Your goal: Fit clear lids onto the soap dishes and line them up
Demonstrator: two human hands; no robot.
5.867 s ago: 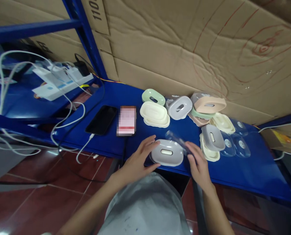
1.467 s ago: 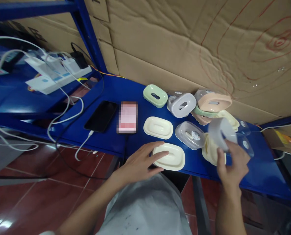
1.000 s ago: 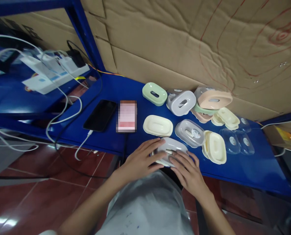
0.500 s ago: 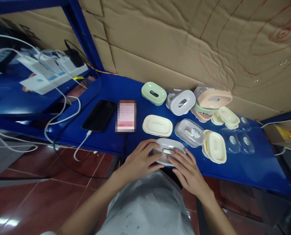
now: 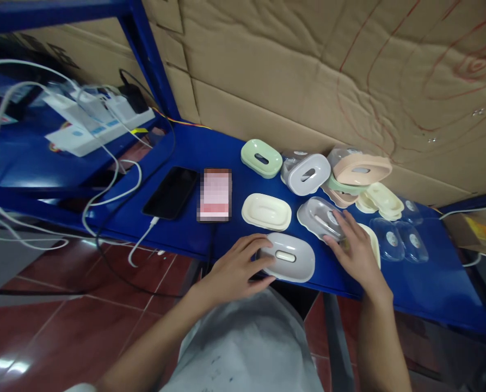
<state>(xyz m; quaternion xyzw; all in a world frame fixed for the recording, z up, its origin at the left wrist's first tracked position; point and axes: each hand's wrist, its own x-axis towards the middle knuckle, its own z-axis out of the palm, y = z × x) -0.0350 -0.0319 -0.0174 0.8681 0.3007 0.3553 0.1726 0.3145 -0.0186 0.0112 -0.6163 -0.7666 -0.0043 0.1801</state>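
A grey oval soap dish (image 5: 297, 268) with a slot in its middle, a cream strip showing through, lies at the table's front edge. My left hand (image 5: 243, 267) grips its left end between thumb and fingers. My right hand (image 5: 355, 253) is over the right end of a second grey soap dish under a clear lid (image 5: 317, 216), thumb and fingers apart around that end; whether they touch it I cannot tell. Behind the hand, cream oval trays (image 5: 374, 239) are partly hidden. Another cream tray (image 5: 266, 211) lies behind the first dish.
Green (image 5: 261, 158), lilac (image 5: 308, 174) and peach (image 5: 363, 170) dishes stand along the cardboard wall. Clear lids (image 5: 414, 246) and more cream trays (image 5: 383, 198) lie right. Two phones (image 5: 171, 193) (image 5: 215, 196) lie left, one with a white cable, near a loaded power strip (image 5: 77, 139).
My right hand has left the front grey soap dish and moved right to the clear-lidded one. My left hand keeps its hold on the front dish.
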